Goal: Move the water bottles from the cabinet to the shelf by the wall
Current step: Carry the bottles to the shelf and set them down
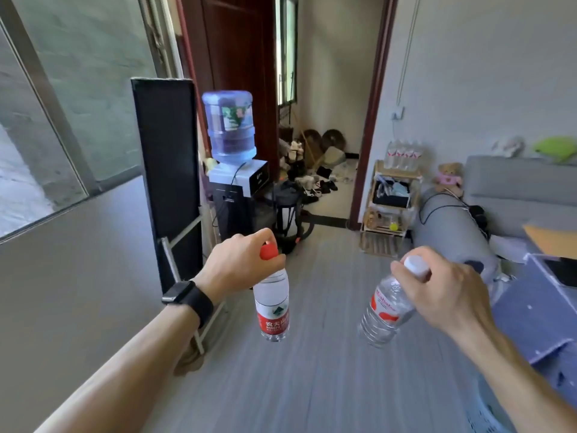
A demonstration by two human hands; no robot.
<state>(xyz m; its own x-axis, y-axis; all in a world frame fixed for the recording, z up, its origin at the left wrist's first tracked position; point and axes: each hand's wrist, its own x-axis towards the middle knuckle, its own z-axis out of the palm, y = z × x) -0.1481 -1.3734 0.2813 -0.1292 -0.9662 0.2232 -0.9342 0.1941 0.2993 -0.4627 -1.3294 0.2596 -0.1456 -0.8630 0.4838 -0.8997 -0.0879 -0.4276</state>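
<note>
our left hand (240, 264) pinches the red-capped bottle (271, 307) by its neck; it hangs upright, cap up. our right hand (443, 295) grips the white-capped bottle (385, 310) at its neck, long axis tilted, base pointing down-left. both bottles are in mid-air, well short of the wooden shelf (390, 201), the red-capped one farther to its left.

The red-capped bottle (271, 303) in your left hand (240, 260) wears a red-and-white label with a green mark; the white-capped bottle (385, 310) in your right hand (446, 292), a white label with red patches. Your watch strap (195, 303) is black, the floor (312, 379) grey plank-patterned.
</note>
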